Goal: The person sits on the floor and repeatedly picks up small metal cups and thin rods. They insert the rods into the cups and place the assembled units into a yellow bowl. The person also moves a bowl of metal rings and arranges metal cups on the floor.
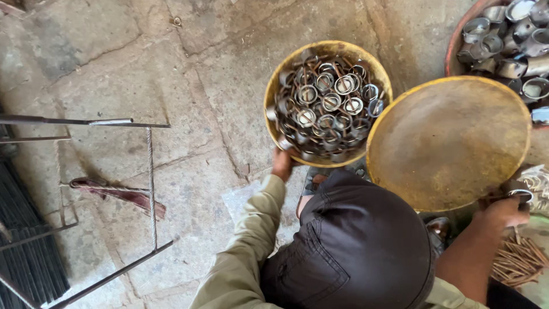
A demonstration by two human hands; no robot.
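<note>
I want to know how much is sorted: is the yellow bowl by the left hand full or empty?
Full: the yellow bowl is heaped with metal rings.

Even, diffuse daylight; shadows are soft and short. Bright highlights glint on the metal rings [327, 103] at upper centre. The concrete floor [189, 86] is sharp and evenly lit. Straight lines bow slightly toward the frame edges; the lower left corner is darker.

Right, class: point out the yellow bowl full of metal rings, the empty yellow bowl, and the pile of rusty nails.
Yellow bowl full of metal rings [270, 91], head view, on its left rim.
Empty yellow bowl [449, 143], head view, on its bare inner surface.
Pile of rusty nails [517, 263], head view, on the middle of the heap.
</note>
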